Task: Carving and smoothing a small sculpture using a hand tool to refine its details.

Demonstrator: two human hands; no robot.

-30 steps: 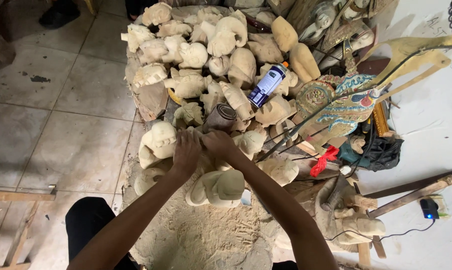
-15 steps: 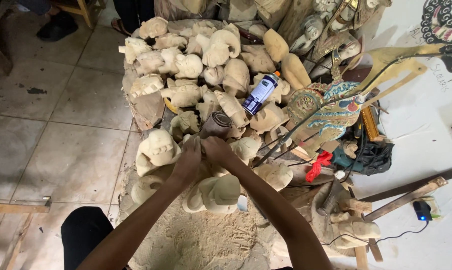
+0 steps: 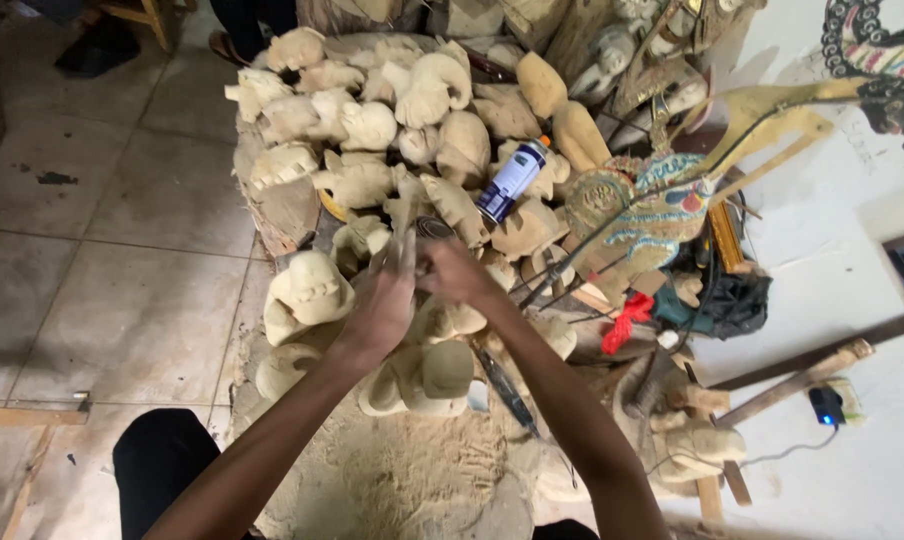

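- Both hands are brought together over a heap of pale, unpainted carved wooden figures (image 3: 372, 130) piled on a low surface above a grey tiled floor (image 3: 92, 280).
- The left hand (image 3: 384, 300) is curled, its fingers closed around something small and pale at its tips; the item is blurred, so what it is cannot be told.
- The right hand (image 3: 457, 275) meets the left at the fingertips, fingers bent inward; whether it grips the same item cannot be told.
- The held piece sits between the two hands, just above a dark round can (image 3: 432, 228) and near a blue-and-white spray can (image 3: 510, 182) lying on the figures.
- The step in hand is judged to be fine handling of a small carved piece.
- A steady two-handed hold would be called for in any further move, since the piece is small.
- Sawdust (image 3: 412, 470) is spread below the forearms; painted flat puppets (image 3: 642, 210) lie to the right.
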